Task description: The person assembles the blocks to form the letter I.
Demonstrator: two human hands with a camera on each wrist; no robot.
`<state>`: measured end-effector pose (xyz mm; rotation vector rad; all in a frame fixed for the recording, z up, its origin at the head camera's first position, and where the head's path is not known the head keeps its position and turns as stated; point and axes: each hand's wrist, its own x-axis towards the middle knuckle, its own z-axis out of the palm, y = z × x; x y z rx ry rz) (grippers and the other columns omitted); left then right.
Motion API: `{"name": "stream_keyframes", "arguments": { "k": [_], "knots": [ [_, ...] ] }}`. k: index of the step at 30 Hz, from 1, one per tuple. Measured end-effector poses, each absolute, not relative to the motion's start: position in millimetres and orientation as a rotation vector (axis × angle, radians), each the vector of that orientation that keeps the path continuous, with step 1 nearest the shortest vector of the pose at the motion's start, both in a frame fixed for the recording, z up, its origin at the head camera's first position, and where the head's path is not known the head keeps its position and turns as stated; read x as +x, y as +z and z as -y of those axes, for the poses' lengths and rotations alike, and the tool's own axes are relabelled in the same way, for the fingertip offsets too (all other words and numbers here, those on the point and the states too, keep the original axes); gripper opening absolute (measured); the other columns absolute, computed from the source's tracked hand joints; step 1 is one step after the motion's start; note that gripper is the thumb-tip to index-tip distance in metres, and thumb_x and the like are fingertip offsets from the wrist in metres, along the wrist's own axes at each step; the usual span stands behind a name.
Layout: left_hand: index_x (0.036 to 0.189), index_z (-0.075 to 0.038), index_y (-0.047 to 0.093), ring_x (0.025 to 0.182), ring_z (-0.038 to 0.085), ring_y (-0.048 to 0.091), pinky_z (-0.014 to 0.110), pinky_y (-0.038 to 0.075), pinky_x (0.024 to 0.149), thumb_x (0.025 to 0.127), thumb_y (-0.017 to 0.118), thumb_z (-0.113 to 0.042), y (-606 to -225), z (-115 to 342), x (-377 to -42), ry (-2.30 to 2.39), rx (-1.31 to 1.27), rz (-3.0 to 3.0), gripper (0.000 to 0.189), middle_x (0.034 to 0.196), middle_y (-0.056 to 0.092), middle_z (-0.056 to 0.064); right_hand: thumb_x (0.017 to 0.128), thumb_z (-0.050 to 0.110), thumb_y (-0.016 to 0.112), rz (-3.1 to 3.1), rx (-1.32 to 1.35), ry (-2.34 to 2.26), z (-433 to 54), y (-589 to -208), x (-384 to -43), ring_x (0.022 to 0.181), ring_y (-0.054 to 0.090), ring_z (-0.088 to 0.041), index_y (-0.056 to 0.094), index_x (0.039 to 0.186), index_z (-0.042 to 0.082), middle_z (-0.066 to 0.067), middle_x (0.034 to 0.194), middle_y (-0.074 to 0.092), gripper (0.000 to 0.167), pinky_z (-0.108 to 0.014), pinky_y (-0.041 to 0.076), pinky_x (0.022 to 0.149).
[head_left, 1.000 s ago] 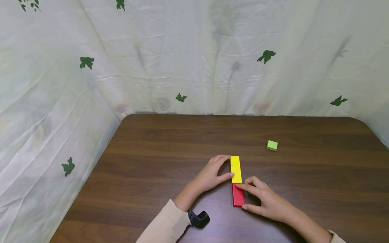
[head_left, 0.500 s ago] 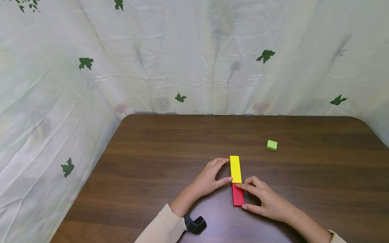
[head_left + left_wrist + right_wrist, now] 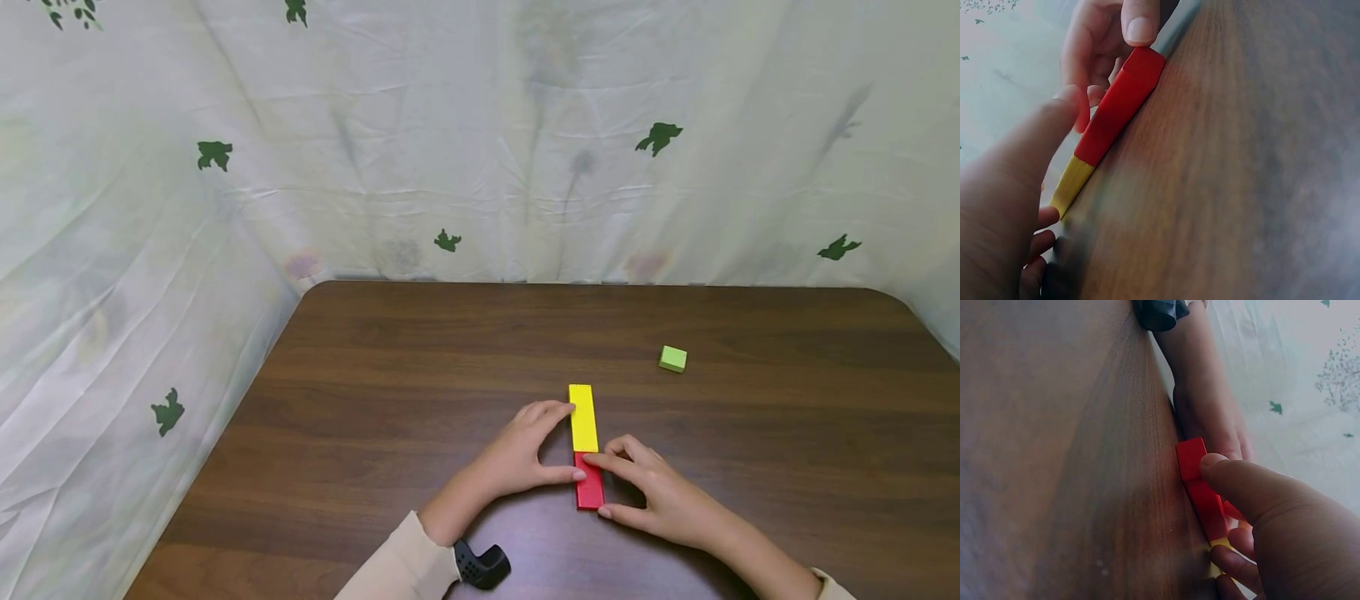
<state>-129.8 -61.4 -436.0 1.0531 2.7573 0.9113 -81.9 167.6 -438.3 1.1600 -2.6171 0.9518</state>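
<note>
A yellow wooden block [image 3: 583, 417] and a red wooden block [image 3: 590, 492] lie end to end on the table, the yellow one farther away. My left hand [image 3: 517, 454] is at their left side, its fingertips at the yellow block's edge and its thumb over the red block's edge. From the right, my right hand [image 3: 660, 496] holds the red block, index finger on its top and thumb at its near corner. In the right wrist view, the thumb [image 3: 1241, 481] presses the red block [image 3: 1192, 456]. The left wrist view shows the yellow block [image 3: 1072, 181] meeting the red block [image 3: 1113, 115].
A small light-green block [image 3: 672, 359] lies farther back to the right on the brown wooden table [image 3: 420, 342]. A pale curtain [image 3: 480, 150] with dark green leaf-like shapes hangs behind the table. A black device [image 3: 482, 567] sits on the left wrist.
My left hand has slid nearer along the blocks, its thumb passing from the yellow block to the red one. The right hand and both blocks hold nearly the same place.
</note>
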Motion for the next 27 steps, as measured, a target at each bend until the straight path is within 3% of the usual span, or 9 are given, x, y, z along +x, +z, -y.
{"name": "stream_keyframes", "arguments": {
  "k": [18,27],
  "knots": [
    [0.133,-0.016,0.043,0.116,0.015,0.037,0.032,0.036,0.094,0.072,0.065,-0.056,-436.6,61.1,-129.1,0.840,1.100,-2.793,0.076,0.126,0.043,-0.001,0.078,0.035,0.070,2.641,1.150,0.940,-167.3,-437.6,-81.5,0.092,0.042,-0.007,0.055,0.123,0.018,0.012,0.106,0.041,0.050,-0.028,0.042,0.073],
    [0.134,-0.017,0.042,0.117,0.015,0.037,0.033,0.037,0.093,0.073,0.064,-0.055,-435.7,61.5,-128.1,0.830,1.084,-2.783,0.075,0.127,0.043,-0.001,0.077,0.028,0.072,2.609,1.091,1.036,-169.2,-434.8,-82.7,0.103,0.046,-0.009,0.052,0.124,0.018,0.009,0.116,0.043,0.052,-0.029,0.045,0.082]
  ]
}}
